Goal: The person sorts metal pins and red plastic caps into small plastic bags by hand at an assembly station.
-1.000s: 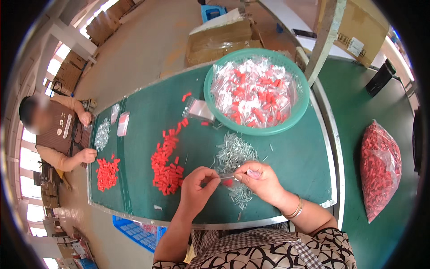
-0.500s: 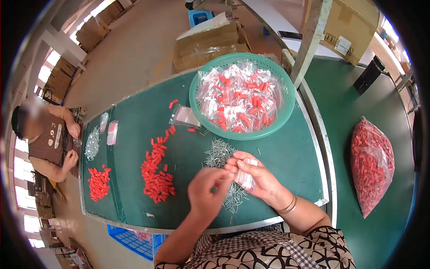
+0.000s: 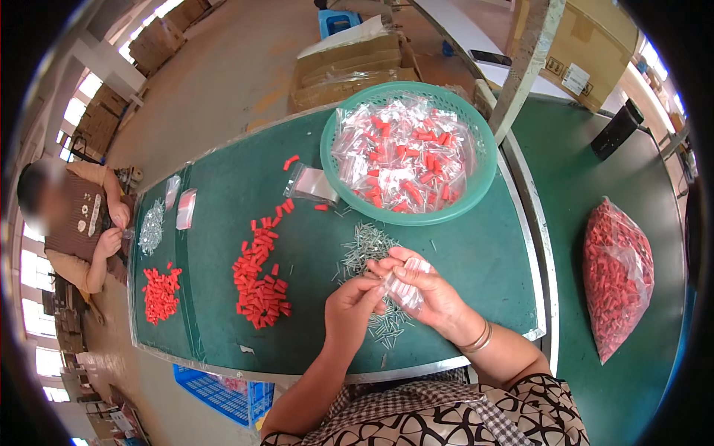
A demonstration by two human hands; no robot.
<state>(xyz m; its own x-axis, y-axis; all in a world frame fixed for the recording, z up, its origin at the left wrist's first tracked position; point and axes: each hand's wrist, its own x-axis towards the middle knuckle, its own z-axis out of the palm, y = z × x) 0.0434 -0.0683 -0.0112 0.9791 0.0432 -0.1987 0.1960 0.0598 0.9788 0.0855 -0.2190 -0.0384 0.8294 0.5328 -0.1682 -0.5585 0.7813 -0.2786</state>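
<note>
My right hand (image 3: 439, 301) is closed around a small stack of clear plastic zip bags (image 3: 407, 288), the thumb lying over them. With bent fingers and thumb, my left hand (image 3: 352, 303) pinches the left edge of the bags. Both hands are above a pile of small silver screws (image 3: 366, 247), which shows behind and below the bags. Left of my hands lies a heap of red plastic plugs (image 3: 259, 288). Beyond them a round green basket (image 3: 488, 167) holds many filled clear bags of red plugs and screws.
A flat pack of clear bags (image 3: 312, 183) rests against the basket. Further left are another red plug heap (image 3: 161, 294) and screw pile (image 3: 152, 229), beside a seated person (image 3: 78, 223). A large bag of red plugs (image 3: 617, 279) lies right, past a metal post (image 3: 526, 70).
My left hand has shifted right and slightly up, and its fingers now pinch the bag edge. The bag in my right hand shows more of its clear length. The view has moved slightly.
</note>
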